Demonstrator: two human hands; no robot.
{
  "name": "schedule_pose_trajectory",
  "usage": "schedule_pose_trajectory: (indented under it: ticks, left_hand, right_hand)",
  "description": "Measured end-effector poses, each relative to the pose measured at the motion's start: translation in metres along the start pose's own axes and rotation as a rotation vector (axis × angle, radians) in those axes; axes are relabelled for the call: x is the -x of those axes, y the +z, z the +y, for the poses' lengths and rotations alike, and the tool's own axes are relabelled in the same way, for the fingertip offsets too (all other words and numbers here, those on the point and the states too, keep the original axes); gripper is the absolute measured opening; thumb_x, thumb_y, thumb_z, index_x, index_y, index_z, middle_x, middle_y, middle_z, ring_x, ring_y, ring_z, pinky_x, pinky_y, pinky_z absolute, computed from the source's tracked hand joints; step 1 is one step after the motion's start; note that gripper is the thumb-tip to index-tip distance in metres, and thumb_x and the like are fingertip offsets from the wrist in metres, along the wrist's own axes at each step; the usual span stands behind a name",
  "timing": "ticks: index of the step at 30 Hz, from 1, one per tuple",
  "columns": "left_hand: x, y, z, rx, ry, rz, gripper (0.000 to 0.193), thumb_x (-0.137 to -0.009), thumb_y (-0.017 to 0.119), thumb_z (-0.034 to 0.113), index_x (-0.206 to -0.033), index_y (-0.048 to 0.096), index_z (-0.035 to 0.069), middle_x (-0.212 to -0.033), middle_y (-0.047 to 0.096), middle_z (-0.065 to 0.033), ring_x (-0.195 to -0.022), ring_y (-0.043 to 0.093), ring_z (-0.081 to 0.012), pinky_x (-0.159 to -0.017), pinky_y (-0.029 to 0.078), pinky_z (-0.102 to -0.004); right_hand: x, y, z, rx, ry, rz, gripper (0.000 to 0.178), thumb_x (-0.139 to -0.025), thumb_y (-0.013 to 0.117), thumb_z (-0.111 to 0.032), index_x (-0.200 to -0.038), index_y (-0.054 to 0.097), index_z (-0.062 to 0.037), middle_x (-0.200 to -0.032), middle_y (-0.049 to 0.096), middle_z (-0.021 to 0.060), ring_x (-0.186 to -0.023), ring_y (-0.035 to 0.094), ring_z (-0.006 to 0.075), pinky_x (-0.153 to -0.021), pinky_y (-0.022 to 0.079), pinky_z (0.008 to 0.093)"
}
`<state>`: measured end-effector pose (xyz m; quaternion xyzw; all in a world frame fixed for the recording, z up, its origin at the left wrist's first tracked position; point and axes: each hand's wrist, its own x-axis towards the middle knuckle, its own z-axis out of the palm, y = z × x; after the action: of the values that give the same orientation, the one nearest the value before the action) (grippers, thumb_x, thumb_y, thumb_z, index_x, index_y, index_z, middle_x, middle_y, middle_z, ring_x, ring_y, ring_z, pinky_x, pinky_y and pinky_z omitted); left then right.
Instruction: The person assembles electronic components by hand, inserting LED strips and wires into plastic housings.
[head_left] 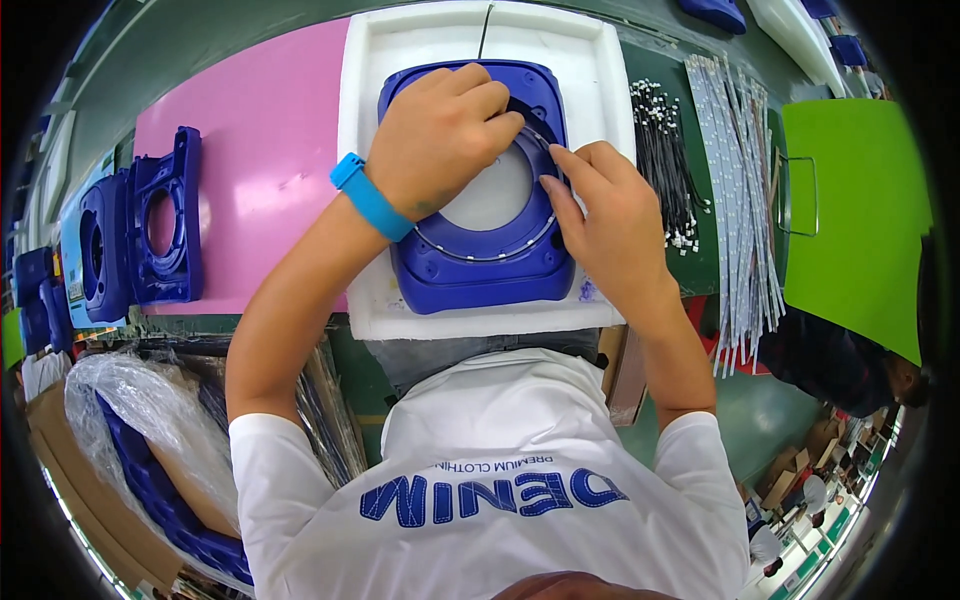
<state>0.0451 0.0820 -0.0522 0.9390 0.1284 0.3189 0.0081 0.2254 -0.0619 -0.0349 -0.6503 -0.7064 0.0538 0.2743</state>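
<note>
A blue plastic housing (480,285) with a large round opening lies in a white foam tray (375,318) in front of me. A thin LED strip (502,257) with pale dots runs along the ring around the opening. My left hand (445,125) is closed over the upper part of the ring, its fingers curled down; what its fingertips hold is hidden. My right hand (612,205) comes in from the right. Its thumb and forefinger close on the strip at the ring's right edge. A blue band circles my left wrist.
Two more blue housings (168,225) stand at the left of a pink board (270,150). Right of the tray lie a bundle of black cables (662,150) with white connectors and many LED strips (730,200). Beyond them is a green panel (860,200) with a metal handle.
</note>
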Motion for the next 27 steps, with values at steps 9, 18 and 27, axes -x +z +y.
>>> schedule_pose_trajectory:
  ticks: [9, 18, 27]
  left_hand:
    - [-0.009, 0.015, 0.009, -0.218, 0.05, -0.065, 0.018, -0.076, 0.07, 0.012, -0.092, 0.074, 0.006, -0.084, 0.065, -0.003, -0.087, 0.066, -0.0212, -0.071, 0.054, -0.0348]
    - [-0.015, 0.008, 0.01, -0.241, 0.047, -0.1, 0.019, -0.078, 0.069, 0.015, -0.093, 0.075, 0.006, -0.086, 0.068, -0.003, -0.093, 0.067, -0.0212, -0.074, 0.054, -0.0337]
    - [-0.008, 0.0, -0.022, 0.387, -0.354, 0.018, 0.024, -0.089, 0.079, 0.011, -0.113, 0.079, 0.007, -0.113, 0.073, -0.011, -0.101, 0.07, -0.034, -0.089, 0.057, -0.042]
  right_hand:
    - [0.001, 0.009, -0.007, 0.305, -0.14, 0.002, 0.024, -0.092, 0.072, -0.008, -0.109, 0.073, 0.0083, -0.088, 0.06, 0.011, -0.081, 0.061, 0.0262, -0.069, 0.052, 0.0383]
    - [-0.001, 0.007, -0.005, 0.276, -0.149, -0.026, 0.023, -0.091, 0.072, -0.008, -0.107, 0.072, 0.0086, -0.091, 0.062, 0.0121, -0.083, 0.062, 0.0266, -0.072, 0.054, 0.0377]
    - [-0.002, 0.009, -0.005, 0.274, -0.158, -0.028, 0.024, -0.09, 0.073, -0.01, -0.106, 0.073, 0.0079, -0.093, 0.063, 0.0115, -0.086, 0.063, 0.0261, -0.074, 0.055, 0.0374]
